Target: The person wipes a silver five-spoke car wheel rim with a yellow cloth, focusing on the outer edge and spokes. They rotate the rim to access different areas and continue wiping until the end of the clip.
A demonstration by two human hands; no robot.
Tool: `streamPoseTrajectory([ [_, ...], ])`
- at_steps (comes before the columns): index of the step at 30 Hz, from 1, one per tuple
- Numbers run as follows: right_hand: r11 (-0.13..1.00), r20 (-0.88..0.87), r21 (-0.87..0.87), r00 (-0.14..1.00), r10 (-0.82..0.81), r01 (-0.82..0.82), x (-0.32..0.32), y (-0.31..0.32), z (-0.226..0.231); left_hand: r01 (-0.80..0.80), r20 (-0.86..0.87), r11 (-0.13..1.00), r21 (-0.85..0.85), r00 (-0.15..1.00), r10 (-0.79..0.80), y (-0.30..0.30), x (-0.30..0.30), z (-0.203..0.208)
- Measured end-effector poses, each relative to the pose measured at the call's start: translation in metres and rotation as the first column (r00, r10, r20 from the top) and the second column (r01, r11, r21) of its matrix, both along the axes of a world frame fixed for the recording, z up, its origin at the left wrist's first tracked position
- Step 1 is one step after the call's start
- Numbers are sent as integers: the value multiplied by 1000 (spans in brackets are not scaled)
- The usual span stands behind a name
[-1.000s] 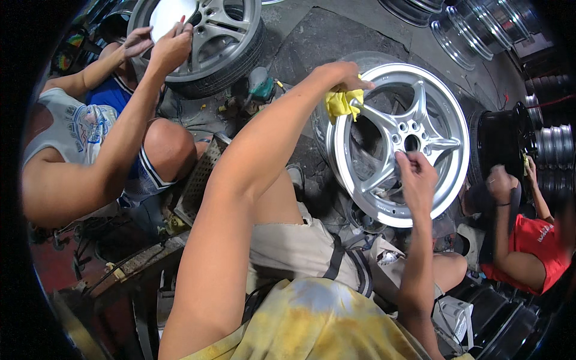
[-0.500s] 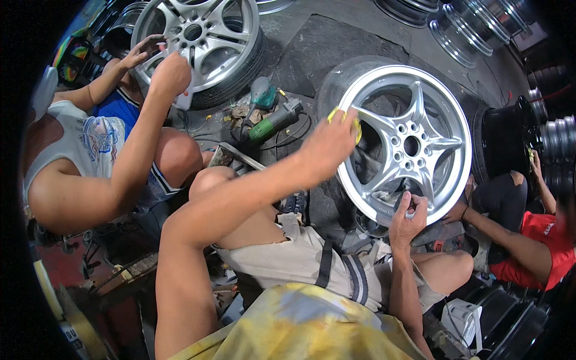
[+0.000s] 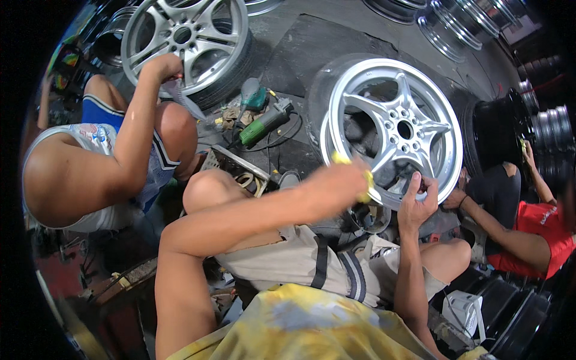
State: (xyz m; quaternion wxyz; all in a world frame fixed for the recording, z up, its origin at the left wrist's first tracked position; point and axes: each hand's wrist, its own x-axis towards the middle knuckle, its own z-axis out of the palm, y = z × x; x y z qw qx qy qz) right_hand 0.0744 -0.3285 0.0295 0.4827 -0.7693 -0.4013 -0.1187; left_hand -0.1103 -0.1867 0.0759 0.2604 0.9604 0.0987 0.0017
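Note:
A silver multi-spoke wheel rim [image 3: 444, 127] leans up in front of me, with a tyre-like dark ring behind it. My left hand [image 3: 345, 183], smeared by motion, is at the lower left of the rim's lip. It holds a yellow sheet [image 3: 367, 187] whose ends stick out on both sides; its exact kind is unclear. At the rim's lower edge is my right hand [image 3: 419, 201], thumb up and fingers curled round the lip, partly hidden. A pale bare leg and beige shorts [image 3: 282, 258] lie beneath my arms.
Left, a co-worker [image 3: 78, 174] bends over another silver wheel [image 3: 183, 36]. Between us lie a green angle grinder [image 3: 264, 126], a teal sander [image 3: 252, 96] and a metal tray [image 3: 240, 165]. Right, a person in red [image 3: 534, 240] is beside a black wheel [image 3: 498, 132]. Chrome rims [image 3: 450, 30] stand behind.
My left hand has swept down along the rim's left lip with the yellow sheet. My right hand still holds the lower edge. The left co-worker's hands have come lower on their wheel.

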Motion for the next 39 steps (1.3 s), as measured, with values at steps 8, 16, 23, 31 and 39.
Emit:
streamPoseTrajectory([
  [8,999,-52,-20,998,42,-43,-4,1,8,-531,27,833,152,845,534,174,-31,14],
  [16,995,-116,-79,992,44,-54,-2,-4,5,-586,-238,750,-308,810,535,201,18,-6],
  [23,993,-445,53,888,118,-105,-3,-17,1,-626,-222,769,-128,774,593,219,40,-28],
  [31,635,-481,-409,746,460,-655,-20,-79,47,-664,-86,744,-76,748,658,231,58,-46],
  [39,481,-421,-679,831,363,-554,8,-104,-116,-627,-183,779,2,766,616,234,91,-72],
])
